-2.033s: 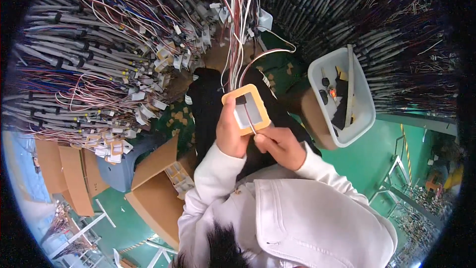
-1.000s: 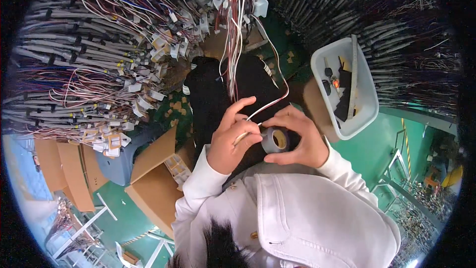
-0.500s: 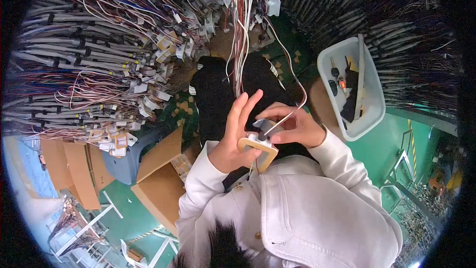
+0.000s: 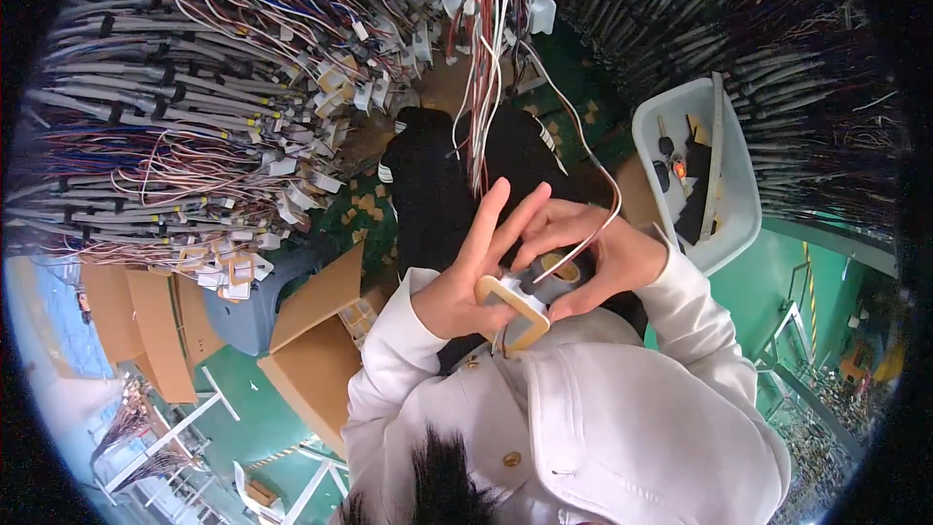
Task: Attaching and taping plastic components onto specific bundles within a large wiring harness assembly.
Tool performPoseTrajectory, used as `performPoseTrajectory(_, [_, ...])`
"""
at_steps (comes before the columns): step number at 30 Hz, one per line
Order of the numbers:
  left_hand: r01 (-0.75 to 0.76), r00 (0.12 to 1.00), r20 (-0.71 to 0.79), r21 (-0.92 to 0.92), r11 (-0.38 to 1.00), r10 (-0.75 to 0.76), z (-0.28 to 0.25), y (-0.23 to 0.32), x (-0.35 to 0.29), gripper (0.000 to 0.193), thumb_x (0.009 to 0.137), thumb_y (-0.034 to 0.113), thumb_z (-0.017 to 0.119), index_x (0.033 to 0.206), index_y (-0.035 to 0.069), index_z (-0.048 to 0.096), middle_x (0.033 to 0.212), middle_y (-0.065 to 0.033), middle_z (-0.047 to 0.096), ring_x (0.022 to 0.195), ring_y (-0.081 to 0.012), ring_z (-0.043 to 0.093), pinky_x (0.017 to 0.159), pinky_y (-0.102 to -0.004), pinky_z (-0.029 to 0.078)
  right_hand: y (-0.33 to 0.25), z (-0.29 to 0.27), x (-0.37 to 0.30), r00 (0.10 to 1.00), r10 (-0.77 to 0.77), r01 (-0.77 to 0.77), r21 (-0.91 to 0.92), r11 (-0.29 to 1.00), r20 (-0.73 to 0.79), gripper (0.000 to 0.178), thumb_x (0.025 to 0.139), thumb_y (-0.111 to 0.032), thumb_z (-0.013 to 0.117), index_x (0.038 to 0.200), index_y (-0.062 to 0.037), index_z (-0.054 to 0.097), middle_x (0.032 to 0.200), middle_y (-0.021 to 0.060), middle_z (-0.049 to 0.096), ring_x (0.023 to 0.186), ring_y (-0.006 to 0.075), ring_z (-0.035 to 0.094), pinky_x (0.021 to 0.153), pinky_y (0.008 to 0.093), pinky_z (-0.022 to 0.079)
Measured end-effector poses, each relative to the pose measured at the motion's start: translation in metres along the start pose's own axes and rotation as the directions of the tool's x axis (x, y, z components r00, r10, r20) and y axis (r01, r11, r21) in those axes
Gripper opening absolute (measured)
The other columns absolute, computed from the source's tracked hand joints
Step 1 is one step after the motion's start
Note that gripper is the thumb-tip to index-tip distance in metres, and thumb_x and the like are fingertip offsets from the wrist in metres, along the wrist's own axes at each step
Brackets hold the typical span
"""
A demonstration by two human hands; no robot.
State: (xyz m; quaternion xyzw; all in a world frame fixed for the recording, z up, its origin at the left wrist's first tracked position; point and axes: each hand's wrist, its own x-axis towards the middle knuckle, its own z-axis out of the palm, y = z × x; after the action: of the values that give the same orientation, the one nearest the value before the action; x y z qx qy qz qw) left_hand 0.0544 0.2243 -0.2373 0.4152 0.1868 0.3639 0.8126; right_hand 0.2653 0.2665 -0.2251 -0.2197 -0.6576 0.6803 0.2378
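My left hand (image 4: 455, 294) grips a small white plastic housing with a tan square rim (image 4: 533, 332). Its thumb lies along the rim, while two fingers stretch upward. Close beside it, my right hand (image 4: 619, 264) curls thumb and fingers round a grey tape roll (image 4: 561, 270) whose tan core shows. Brown and white wires (image 4: 593, 141) loop down past the right fingers to the housing. Exactly where they join it is partly hidden by the fingers. A hanging wire bundle (image 4: 479, 87) ends just beyond my hands.
Thick rows of grey cables (image 4: 126, 97) with white connectors line the left, and dark cables (image 4: 671, 10) the right. A white bin (image 4: 743, 199) holding keys and small items stands at right. An opened cardboard box (image 4: 306, 384) and a blue-grey stool (image 4: 243, 321) are at lower left.
The tape roll has turned in my right hand so its core now shows. Both hands have shifted slightly right, with the housing still in the left.
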Motion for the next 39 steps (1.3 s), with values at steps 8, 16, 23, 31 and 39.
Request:
performPoseTrajectory(8, [0.079,0.996,0.056,-0.076,0.994,-0.075,-0.011,0.003,0.003,0.112,0.068,-0.009,0.060,0.144,0.024,-0.017,0.153,-0.0119,0.002,0.135,-0.0178,0.021,0.094,-0.0253,0.037,-0.014,0.003,-0.001,1.000,0.019,-0.019,-0.012,1.000,-0.017,0.046,0.058,-0.021,0.082,0.100,-0.0074,0.068,0.091,0.0036,0.051,0.083,0.0165,0.046,0.073,0.0275,0.039])
performPoseTrajectory(16, [0.055,0.998,0.047,-0.083,0.995,-0.052,-0.016,-0.005,0.012,0.117,0.063,-0.020,0.062,0.145,0.023,-0.009,0.153,-0.0102,0.005,0.113,-0.0152,0.050,0.080,-0.0233,0.047,-0.001,0.004,0.004,0.982,0.045,-0.107,0.337,0.935,0.185,0.045,0.066,-0.017,0.077,0.107,-0.0067,0.063,0.101,0.0050,0.052,0.097,0.0189,0.047,0.088,0.0299,0.034])
performPoseTrajectory(23, [0.073,0.960,-0.277,0.359,0.931,0.032,-0.002,-0.015,-0.003,0.072,0.069,0.004,0.070,0.132,0.008,0.038,0.141,-0.0100,0.032,0.119,-0.0154,0.042,0.096,-0.0326,0.037,0.012,-0.007,-0.005,0.983,-0.035,-0.001,0.191,0.982,0.182,0.036,0.074,-0.010,0.069,0.109,-0.0083,0.058,0.106,0.0059,0.050,0.105,0.0204,0.043,0.093,0.0324,0.032])
performPoseTrajectory(31, [0.274,0.923,-0.347,0.298,0.914,-0.164,-0.004,-0.009,-0.010,0.034,0.074,0.005,0.068,0.105,0.003,0.054,0.102,-0.0059,0.055,0.095,-0.0120,0.054,0.085,-0.0260,0.043,0.010,-0.002,-0.010,0.993,0.038,-0.052,0.132,0.990,0.111,0.040,0.071,-0.006,0.070,0.109,-0.0094,0.058,0.108,0.0053,0.047,0.106,0.0190,0.043,0.092,0.0302,0.033])
performPoseTrajectory(39, [0.226,0.932,-0.360,0.489,0.843,-0.041,0.006,0.012,-0.018,0.031,0.074,0.001,0.066,0.103,0.005,0.057,0.096,-0.0023,0.059,0.089,-0.0095,0.057,0.080,-0.0253,0.045,-0.002,0.006,-0.012,0.969,0.240,-0.219,0.252,0.943,-0.056,0.059,0.068,-0.009,0.077,0.121,-0.0034,0.050,0.104,0.0026,0.053,0.096,0.0119,0.050,0.077,0.0280,0.045])
